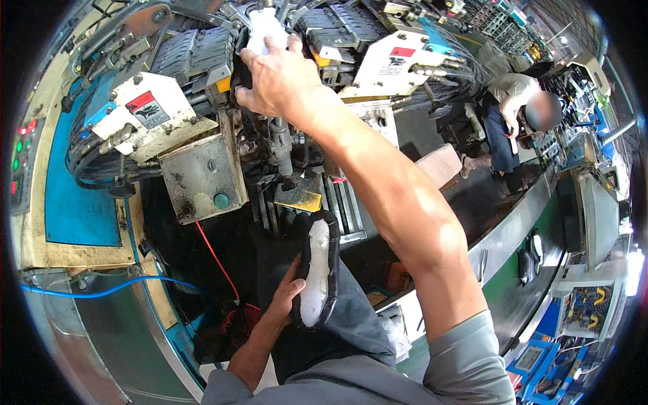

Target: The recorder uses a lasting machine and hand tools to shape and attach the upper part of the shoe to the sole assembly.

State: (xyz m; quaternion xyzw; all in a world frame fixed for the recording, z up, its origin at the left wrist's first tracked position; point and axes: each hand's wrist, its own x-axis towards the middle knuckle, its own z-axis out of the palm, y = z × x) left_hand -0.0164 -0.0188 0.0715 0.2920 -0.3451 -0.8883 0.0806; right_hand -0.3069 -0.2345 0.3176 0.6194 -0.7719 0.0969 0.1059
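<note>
Left hand (289,290): clasped one elongated black shoe upper (315,273), white underside up, apparently for steadiness. Right hand (278,77), beyond: covered one rounded white piece (265,27); grip was unclear.

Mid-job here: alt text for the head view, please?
A person's left grip holds a black-edged shoe part, white face up, while the right grip touches a white piece at a machine. Another person is in the background, right.

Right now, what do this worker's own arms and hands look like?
The left hand and right hand are bare; no gloves, watch or bracelet show. The right sleeve is short, plain grey, ending above the elbow. The left sleeve is grey too, mostly out of view.
</note>
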